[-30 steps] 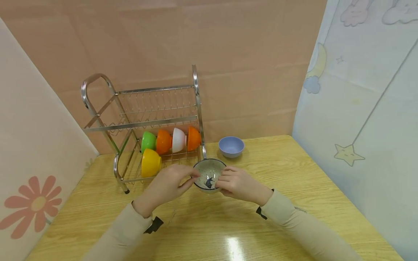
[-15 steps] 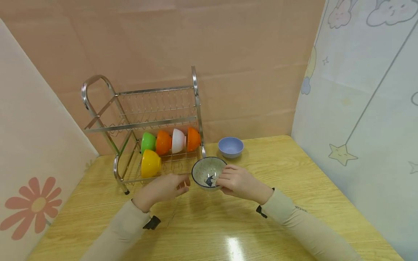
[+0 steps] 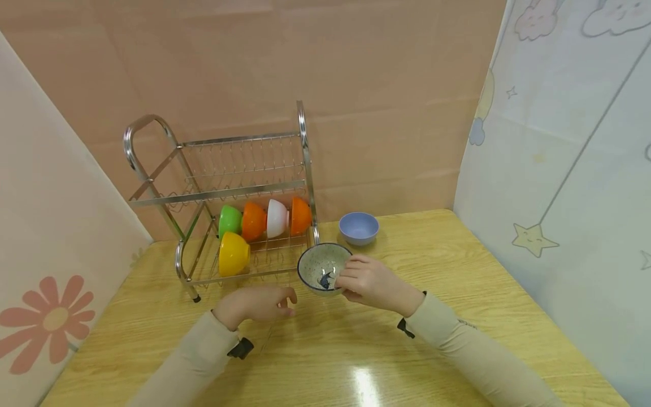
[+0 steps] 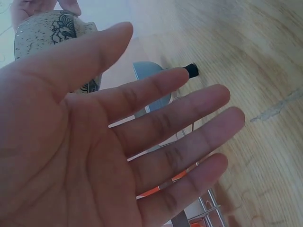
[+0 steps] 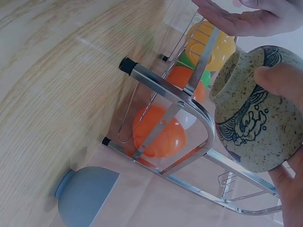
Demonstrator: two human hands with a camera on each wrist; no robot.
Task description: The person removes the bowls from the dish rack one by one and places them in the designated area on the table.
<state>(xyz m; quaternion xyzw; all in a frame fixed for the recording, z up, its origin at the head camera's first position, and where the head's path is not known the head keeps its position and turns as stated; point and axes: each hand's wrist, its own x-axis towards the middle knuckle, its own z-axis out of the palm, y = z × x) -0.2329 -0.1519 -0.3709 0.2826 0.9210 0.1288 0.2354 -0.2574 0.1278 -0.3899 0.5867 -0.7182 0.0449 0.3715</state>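
Note:
My right hand (image 3: 368, 282) grips the right rim of a speckled ceramic bowl (image 3: 317, 264) with a dark blue edge and a dark painted figure inside. In the right wrist view the thumb lies along the outside of this patterned bowl (image 5: 260, 113), whose foot faces the rack. My left hand (image 3: 261, 303) holds nothing; it hovers left of the bowl, in front of the dish rack (image 3: 236, 275). The left wrist view shows its palm (image 4: 94, 161) with fingers extended and spread.
On the rack's lower tier, a green bowl (image 3: 230, 221), two orange bowls (image 3: 253, 221), a white bowl (image 3: 277, 218) and a yellow bowl (image 3: 233, 254) stand on their sides. A blue bowl (image 3: 359, 229) sits upright on the wooden table (image 3: 432, 254), right of the rack.
My left hand has let go of the speckled bowl's left rim and drawn back to the left and downward. The right hand still holds the bowl in nearly the same place.

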